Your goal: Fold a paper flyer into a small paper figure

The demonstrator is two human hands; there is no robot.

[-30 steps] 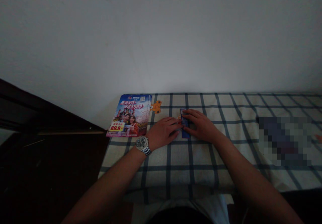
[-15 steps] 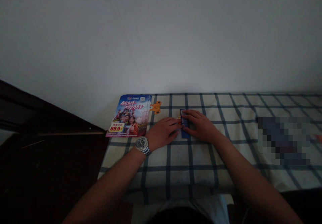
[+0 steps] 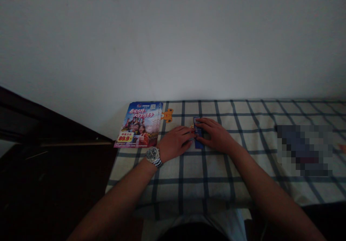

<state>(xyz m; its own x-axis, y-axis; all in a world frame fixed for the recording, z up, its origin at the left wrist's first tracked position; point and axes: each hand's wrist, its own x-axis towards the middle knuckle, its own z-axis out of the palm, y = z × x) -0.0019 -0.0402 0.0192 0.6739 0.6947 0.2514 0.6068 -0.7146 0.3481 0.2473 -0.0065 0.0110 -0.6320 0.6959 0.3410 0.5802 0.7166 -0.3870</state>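
White wall (image 3: 173, 42) | checked cloth (image 3: 183, 183), back edge | blue card (image 3: 199, 145) between hands, long axis toward wall | left hand (image 3: 175, 142): fingers touch card's left side | right hand (image 3: 216, 136): fingers over its top, nearer; grip unclear

The left forearm (image 3: 119, 194) and right forearm (image 3: 270, 187) reached forward, the left hand (image 3: 175, 142) and right hand (image 3: 216, 135) lying palm-down, fingertips nearly meeting
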